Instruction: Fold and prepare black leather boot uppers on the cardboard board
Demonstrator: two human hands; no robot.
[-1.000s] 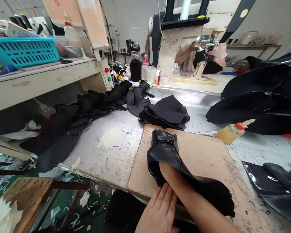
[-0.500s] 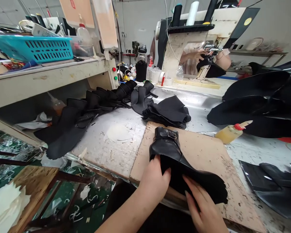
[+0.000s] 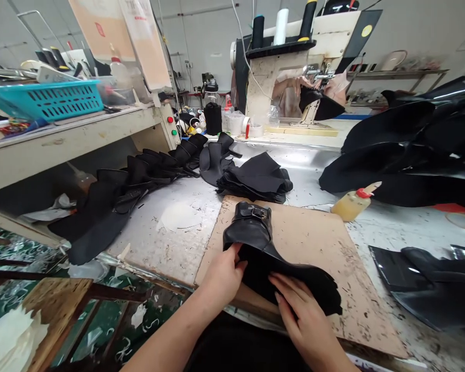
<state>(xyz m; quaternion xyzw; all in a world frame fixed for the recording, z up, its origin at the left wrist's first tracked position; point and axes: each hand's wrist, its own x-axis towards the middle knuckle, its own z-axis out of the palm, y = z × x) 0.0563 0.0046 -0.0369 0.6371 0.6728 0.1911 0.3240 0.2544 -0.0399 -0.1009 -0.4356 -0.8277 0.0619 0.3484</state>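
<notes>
A black leather boot upper (image 3: 251, 235) with a buckled strap lies on the tan board in front of me, its dark lining facing me. My left hand (image 3: 223, 274) is closed on its near left edge, the fingertips tucked inside and the thumb against the lining. My right hand (image 3: 300, 307) rests against the lining farther right, its fingers stretched out and the thumb apart. The fingertips of the left hand are partly hidden by the upper.
Behind the tan board (image 3: 306, 232) lies a stack of black pieces (image 3: 256, 178). A glue bottle (image 3: 351, 205) leans at its right edge. More uppers (image 3: 139, 175) line the left; black pieces (image 3: 430, 284) lie right. Another person's hands work at a sewing machine (image 3: 263, 77).
The view has shifted a little, so the bench and upper appear farther left. Both hands stay at nearly the same places on the upper.
</notes>
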